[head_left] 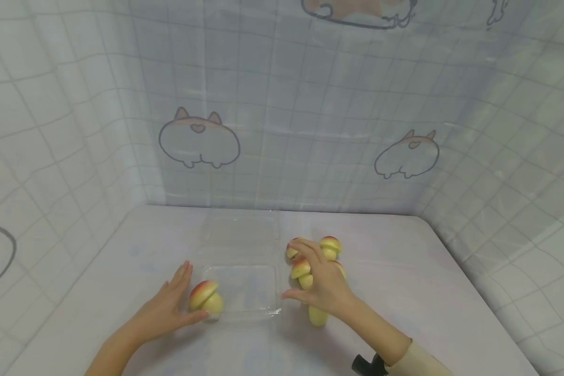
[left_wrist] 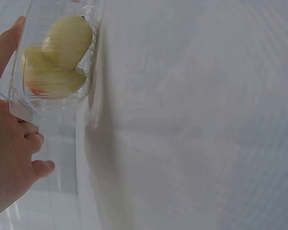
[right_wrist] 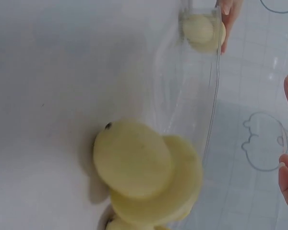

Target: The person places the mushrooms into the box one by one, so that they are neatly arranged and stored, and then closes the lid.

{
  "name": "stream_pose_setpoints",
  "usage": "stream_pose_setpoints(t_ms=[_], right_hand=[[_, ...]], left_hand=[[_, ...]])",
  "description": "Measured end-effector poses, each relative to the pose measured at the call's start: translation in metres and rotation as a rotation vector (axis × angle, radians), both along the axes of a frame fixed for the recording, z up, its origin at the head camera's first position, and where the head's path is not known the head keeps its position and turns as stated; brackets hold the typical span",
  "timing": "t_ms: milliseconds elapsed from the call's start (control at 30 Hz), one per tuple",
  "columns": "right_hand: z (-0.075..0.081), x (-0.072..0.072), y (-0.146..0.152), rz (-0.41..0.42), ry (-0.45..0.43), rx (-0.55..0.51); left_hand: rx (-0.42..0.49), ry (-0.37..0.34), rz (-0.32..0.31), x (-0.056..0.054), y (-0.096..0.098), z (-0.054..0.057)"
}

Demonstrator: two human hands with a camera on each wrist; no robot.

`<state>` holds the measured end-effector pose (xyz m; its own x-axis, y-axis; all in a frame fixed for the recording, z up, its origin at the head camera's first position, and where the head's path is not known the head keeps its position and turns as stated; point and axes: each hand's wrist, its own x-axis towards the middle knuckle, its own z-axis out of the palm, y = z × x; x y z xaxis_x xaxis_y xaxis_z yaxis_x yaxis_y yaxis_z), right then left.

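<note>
A clear plastic box (head_left: 278, 292) lies on the table with its lid folded back. In its left end sits a toy-like mushroom (head_left: 206, 298), yellow with a reddish cap, also seen through the wall in the left wrist view (left_wrist: 67, 45). My left hand (head_left: 162, 310) rests at the box's left side, fingers extended and thumb at the near corner. Right of the box, my right hand (head_left: 326, 284) hovers over several similar mushrooms (head_left: 330, 246), thumb and fingers spread with nothing between them. It partly hides that group. One mushroom (right_wrist: 134, 160) appears large in the right wrist view.
The transparent lid (head_left: 239, 232) lies flat behind the box. White table surface (head_left: 395, 292) extends to the right, and a grid-patterned sheet (head_left: 286, 156) with cartoon animals stands around the back and sides. A black object (head_left: 368, 365) is by the right forearm.
</note>
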<state>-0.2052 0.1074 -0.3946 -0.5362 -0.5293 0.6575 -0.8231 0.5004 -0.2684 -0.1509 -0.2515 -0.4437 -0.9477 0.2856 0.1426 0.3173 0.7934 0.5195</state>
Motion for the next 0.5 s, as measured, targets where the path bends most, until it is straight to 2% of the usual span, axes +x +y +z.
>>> stream_pose_setpoints(t_ms=[133, 300, 500], right_hand=[[-0.003, -0.001, 0.012, -0.007, 0.037, -0.008], [-0.008, -0.001, 0.03, 0.032, 0.061, -0.031], [-0.013, 0.0, 0.05, 0.002, 0.048, -0.054]], left_hand=[[-0.005, -0.001, -0.004, -0.001, 0.001, 0.0], [-0.016, -0.01, 0.0, -0.002, 0.002, 0.001], [-0.021, -0.011, 0.006, -0.002, 0.002, -0.001]])
